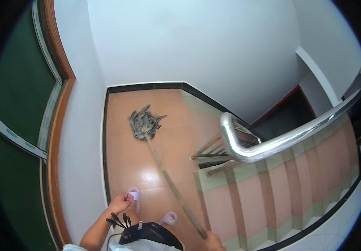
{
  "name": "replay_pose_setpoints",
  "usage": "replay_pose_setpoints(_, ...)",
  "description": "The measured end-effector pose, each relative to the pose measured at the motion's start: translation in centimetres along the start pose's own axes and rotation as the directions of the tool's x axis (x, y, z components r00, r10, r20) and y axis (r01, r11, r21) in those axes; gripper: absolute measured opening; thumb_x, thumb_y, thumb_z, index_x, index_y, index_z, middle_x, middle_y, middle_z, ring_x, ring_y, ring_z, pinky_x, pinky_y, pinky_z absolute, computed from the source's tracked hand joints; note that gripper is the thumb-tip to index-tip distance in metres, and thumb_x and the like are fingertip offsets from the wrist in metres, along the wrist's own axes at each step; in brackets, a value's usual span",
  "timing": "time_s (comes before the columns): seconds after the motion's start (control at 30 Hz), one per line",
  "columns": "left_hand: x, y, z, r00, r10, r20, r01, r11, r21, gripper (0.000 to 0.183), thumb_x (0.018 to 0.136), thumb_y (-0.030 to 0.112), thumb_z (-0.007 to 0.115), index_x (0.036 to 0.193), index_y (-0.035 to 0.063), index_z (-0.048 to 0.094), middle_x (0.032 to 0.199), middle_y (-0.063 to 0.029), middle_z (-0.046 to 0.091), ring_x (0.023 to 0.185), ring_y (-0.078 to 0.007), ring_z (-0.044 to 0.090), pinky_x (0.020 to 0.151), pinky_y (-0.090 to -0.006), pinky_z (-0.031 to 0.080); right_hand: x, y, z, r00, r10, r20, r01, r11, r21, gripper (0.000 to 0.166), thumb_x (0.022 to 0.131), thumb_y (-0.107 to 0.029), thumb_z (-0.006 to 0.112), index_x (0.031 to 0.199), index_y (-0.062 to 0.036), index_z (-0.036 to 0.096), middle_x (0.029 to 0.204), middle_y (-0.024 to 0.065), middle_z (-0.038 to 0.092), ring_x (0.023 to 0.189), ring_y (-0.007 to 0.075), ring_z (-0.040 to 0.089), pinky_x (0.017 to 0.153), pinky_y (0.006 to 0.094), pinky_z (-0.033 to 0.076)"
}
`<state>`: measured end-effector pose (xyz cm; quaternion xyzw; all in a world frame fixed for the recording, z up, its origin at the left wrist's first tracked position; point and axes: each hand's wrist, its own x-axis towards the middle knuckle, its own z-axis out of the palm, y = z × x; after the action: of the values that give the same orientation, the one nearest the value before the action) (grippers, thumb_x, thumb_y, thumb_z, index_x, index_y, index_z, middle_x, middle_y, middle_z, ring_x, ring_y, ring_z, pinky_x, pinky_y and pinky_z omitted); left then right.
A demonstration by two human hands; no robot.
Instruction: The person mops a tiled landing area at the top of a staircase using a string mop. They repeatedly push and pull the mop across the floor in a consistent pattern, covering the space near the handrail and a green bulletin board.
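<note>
At the bottom edge my right hand [213, 241] grips the end of a long mop handle [175, 189], partly cut off by the picture's rim. The handle slants up and left to a grey string mop head [144, 124], whose strands lie spread on the orange-tan tiled landing [130, 160]. My left hand [121, 202] hovers in front of my body with its fingers curled in, and nothing shows in it. Below it in the view are a lilac slipper [134, 194] on one foot and a matching slipper [169, 218] on the other.
A shiny metal handrail [274, 149] bends round at the right, above stairs [252, 200] with pink-tan treads. White wall [193, 40] with black skirting [146, 87] bounds the landing. To the left stands a wood-framed [55, 141] dark green window or door. A black pouch with cables [150, 233] sits at my waist.
</note>
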<state>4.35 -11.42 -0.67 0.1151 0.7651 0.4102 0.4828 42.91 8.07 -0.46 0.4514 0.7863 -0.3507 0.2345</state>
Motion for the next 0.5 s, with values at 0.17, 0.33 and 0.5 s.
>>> replay_pose_setpoints(0.17,3.2,1.5,6.8,0.975,0.143,0.172,-0.144,0.99,-0.003,0.027,0.064,0.0,0.047,0.09,-0.0026,0.053,0.083,-0.0076,0.057,0.075,-0.0143,0.055,0.069,-0.0232,0.043,-16.1,12.0,2.6,0.984,0.17,0.05,-0.177,0.94,0.29,0.045,0.062,-0.011,0.051,0.106,-0.0055,0.044,0.081,0.0216,0.055,0.079,0.036,0.052,0.067,0.0426,0.04)
replay_pose_setpoints(0.33,3.9,2.9,7.6,0.956,0.139,0.258,-0.155,0.987,0.043,0.028,0.065,-0.005,0.044,0.092,-0.0025,0.052,0.083,-0.0057,0.054,0.075,-0.0113,0.051,0.062,-0.0217,0.042,-20.6,-0.7,-7.6,0.945,0.302,0.129,-0.304,0.953,-0.004,0.037,0.066,-0.014,0.049,0.103,-0.0081,0.047,0.083,0.0196,0.055,0.079,0.0336,0.053,0.067,0.0412,0.041)
replay_pose_setpoints(0.5,4.4,-0.7,2.4,0.993,0.057,0.104,-0.049,0.996,-0.079,0.026,0.063,-0.001,0.046,0.087,-0.002,0.055,0.079,-0.008,0.058,0.075,-0.0141,0.055,0.067,-0.0241,0.044,-13.6,-4.4,-8.3,0.946,0.303,0.119,-0.298,0.953,-0.052,0.032,0.069,-0.015,0.054,0.1,-0.0072,0.051,0.083,0.0206,0.055,0.076,0.0319,0.054,0.065,0.0385,0.042)
